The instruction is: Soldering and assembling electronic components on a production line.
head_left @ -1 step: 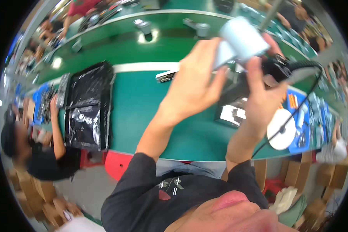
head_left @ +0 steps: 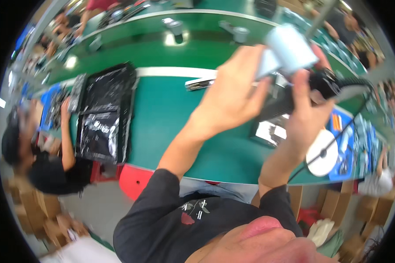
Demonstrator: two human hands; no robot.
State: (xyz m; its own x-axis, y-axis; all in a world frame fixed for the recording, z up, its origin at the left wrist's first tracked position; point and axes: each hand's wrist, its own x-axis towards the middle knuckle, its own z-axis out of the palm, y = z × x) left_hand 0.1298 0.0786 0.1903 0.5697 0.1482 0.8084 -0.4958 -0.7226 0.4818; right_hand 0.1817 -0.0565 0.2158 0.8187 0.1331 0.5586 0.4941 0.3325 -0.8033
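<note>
In front of me, over the far part of the bench, my left hand (head_left: 232,90) grips a light-blue cylindrical housing (head_left: 292,47) by its short flat stub. My right hand (head_left: 309,120) is closed around a black corded tool (head_left: 324,83), whose exact kind is blurred. Its thumb and a finger lie close against the lower right end of the housing; whether they touch it I cannot tell. From the tool a thick ribbed cable arches to the right. Below the hands stands a dark device with a shiny metal base (head_left: 271,133), partly hidden by my right hand.
A black plastic-wrapped case (head_left: 103,116) lies at the left, near a co-worker. A small dark-and-white strip (head_left: 199,83) rests by the white line. To the right are a white disc (head_left: 321,154) and a blue tray (head_left: 344,164) of parts. Similar housings (head_left: 240,34) sit on the green belt.
The whole view has shifted a little, so the bench and my hands appear farther right. Both hands keep the same hold.
</note>
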